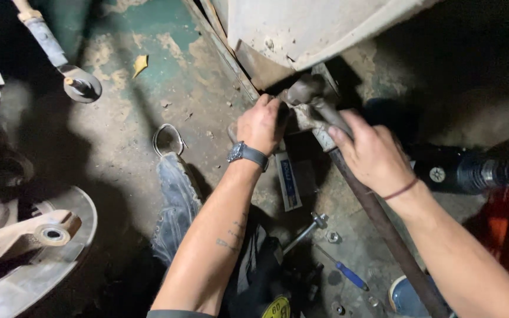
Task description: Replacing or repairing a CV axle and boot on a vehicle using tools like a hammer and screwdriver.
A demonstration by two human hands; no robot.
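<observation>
Nearest the viewer, below the rod (384, 229), a blue-handled screwdriver (349, 274), a ratchet (307, 231) and a loose nut (333, 237) lie on the dirty floor (131, 135), with a small white-and-blue box (288, 181) just left of the rod. The rod itself, a long rusty steel bar, runs up from the lower right to a knuckled joint (308, 94) tucked under a pale metal panel (301, 29). The right hand (372, 154) is wrapped closed around the rod's upper end, just below the joint; the left hand (261, 122), watch at the wrist, is curled shut on the joint's left side, touching it. By its look the rod is heavy and stiff, and its rusty, greasy skin may be slick, so a full-fist hold close to the joint seems soundest. Right of the rod lies a dark cylinder (460, 171); far to its left sits a brake disc (25, 259).
</observation>
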